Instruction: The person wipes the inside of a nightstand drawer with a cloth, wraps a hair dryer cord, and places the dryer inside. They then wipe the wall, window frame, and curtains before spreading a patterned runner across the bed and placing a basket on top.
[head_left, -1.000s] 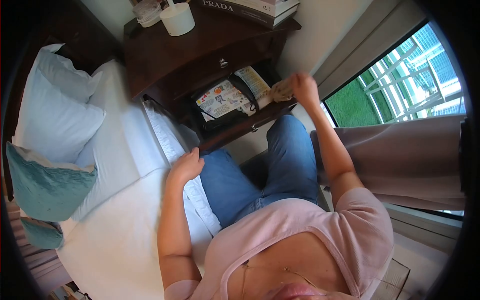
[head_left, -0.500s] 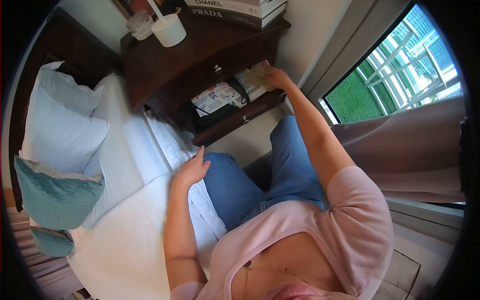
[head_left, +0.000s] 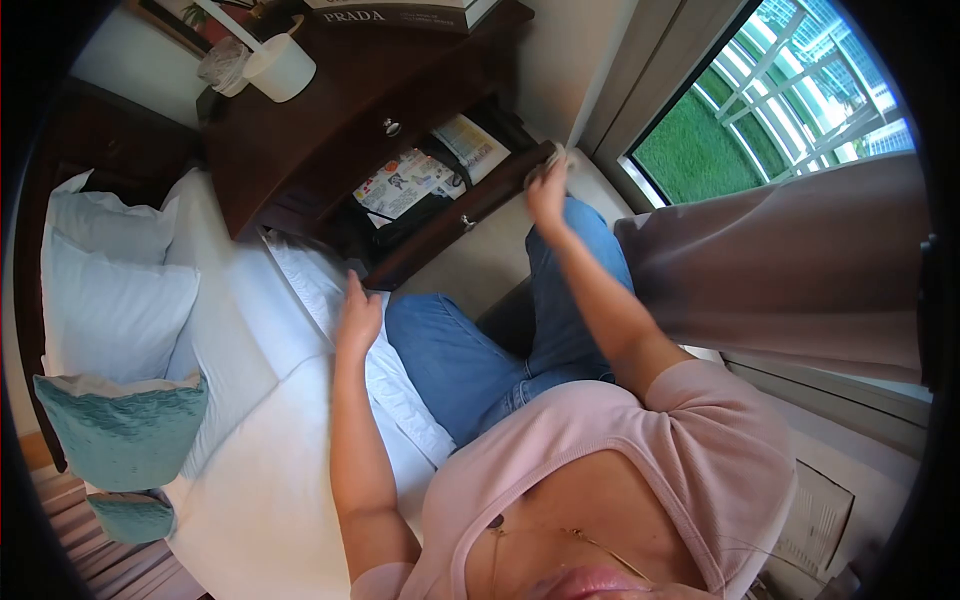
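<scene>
- While the lower drawer [head_left: 425, 243] is pulled out like this, imo the spot to watch is its front right corner, where the right hand [head_left: 546, 190] sits with a small pale thing [head_left: 556, 156] poking past the fingers.
- Right grip looks curled, but it's blurry. Can't tell if it's on the pale thing, the drawer's rim, or both. If it's both, I'd commit to one, since a split hold tends to slip.
- Left hand [head_left: 357, 315] is empty, fingers loose and stretched out, just beside the drawer's front left corner. Can't tell if it's touching.
- I'd use that free hand as a brace on the left corner. Loading only the right corner would probably make the drawer bind. The knob [head_left: 467, 223] mid-front is good for a straight, even pull or push too.
- Inside, a black strap [head_left: 456, 162] arches over some printed sheets [head_left: 400, 185]. I'd tuck it well below the rim so it can't snag.
- Fingertips outside the drawer's edges, please, pinching hurts.
- Go gently: a white cup [head_left: 280, 70] stands toward the back left corner of the surface [head_left: 340, 80], and a jolt might shift it.
</scene>
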